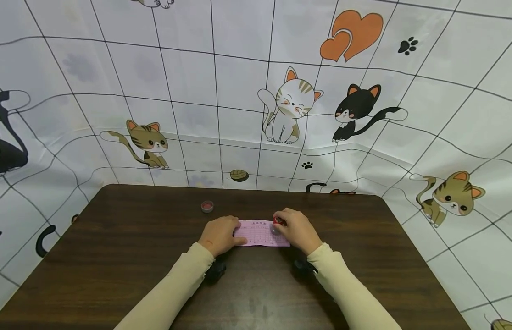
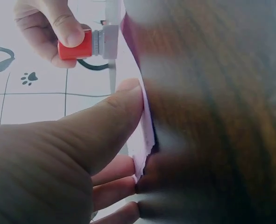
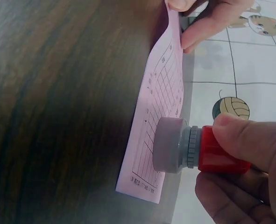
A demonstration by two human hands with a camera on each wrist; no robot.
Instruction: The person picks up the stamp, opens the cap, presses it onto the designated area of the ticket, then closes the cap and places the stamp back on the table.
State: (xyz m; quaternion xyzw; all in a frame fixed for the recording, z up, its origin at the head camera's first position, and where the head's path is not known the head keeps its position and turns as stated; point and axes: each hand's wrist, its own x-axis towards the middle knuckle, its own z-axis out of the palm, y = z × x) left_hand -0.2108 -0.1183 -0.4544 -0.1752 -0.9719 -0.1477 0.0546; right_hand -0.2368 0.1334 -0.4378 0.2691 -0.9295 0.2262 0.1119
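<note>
While the outstretched left hand (image 1: 220,234) presses the crosswise pink slip (image 1: 260,233) mid-frame, the right hand (image 1: 298,231) grips a stamp (image 3: 192,147) at the slip's right.

A dark brown wood-grain surface (image 1: 95,256) with rounded far corners stands against a white sheet (image 1: 190,73) ruled with wavy dark lines. Printed on the sheet are a large orange heart (image 1: 365,32) overlapping a smaller one, a dark paw print (image 1: 408,46) to their right, a smiling white cat (image 1: 286,110) beside a black-and-white cat (image 1: 355,112), a brown tabby (image 1: 148,143) farther left, and a striped yarn ball (image 1: 239,175) just beyond the far edge.
</note>
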